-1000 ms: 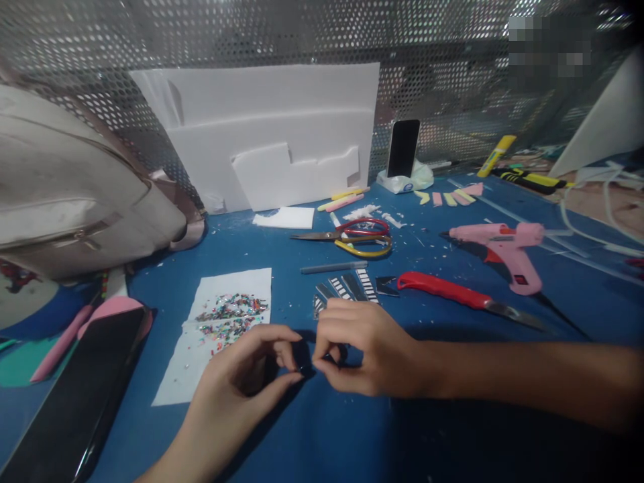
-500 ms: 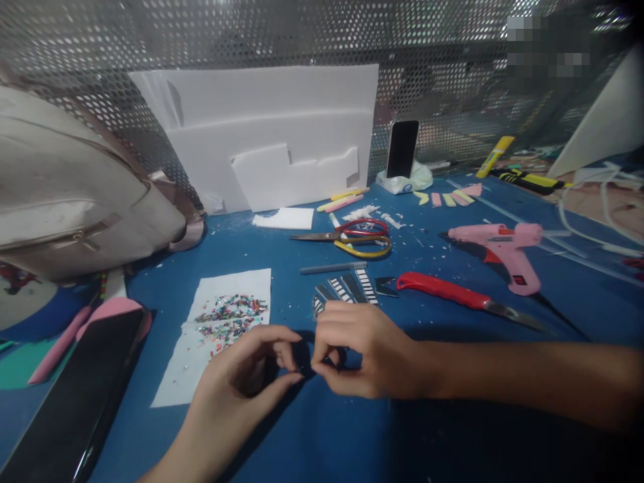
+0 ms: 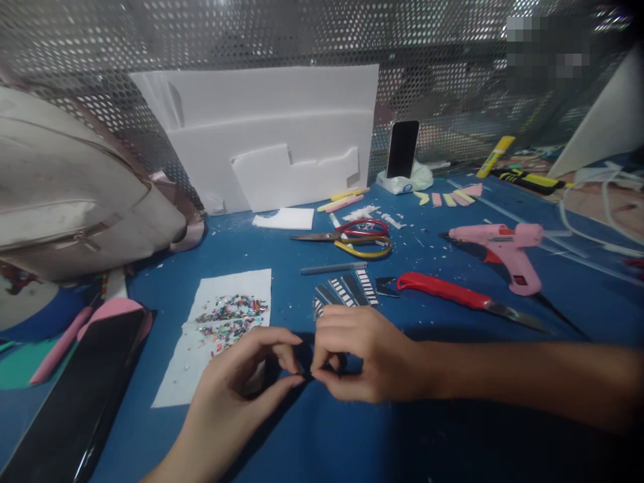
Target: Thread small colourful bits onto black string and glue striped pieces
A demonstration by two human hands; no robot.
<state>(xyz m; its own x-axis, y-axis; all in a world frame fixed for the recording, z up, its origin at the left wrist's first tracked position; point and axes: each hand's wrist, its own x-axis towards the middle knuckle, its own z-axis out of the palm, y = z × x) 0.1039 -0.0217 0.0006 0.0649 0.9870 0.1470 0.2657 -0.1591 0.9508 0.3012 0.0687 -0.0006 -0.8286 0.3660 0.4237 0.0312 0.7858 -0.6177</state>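
Blue table [image 3: 322, 446]: striped strips [image 3: 343, 292] slant away, leftward.

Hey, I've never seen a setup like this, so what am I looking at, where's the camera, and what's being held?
There is no machine here, just a person's two bare hands. One camera, worn on that person's head, takes every picture, looking forward and down.

The left hand and right hand are close together over a blue table. Anything between their fingertips is too small and dark to make out.

Near the left hand lies a white sheet with colourful bits on it. Just beyond the right hand are dark and striped strips. Farther out are scissors, a red-handled knife and a pink glue gun.
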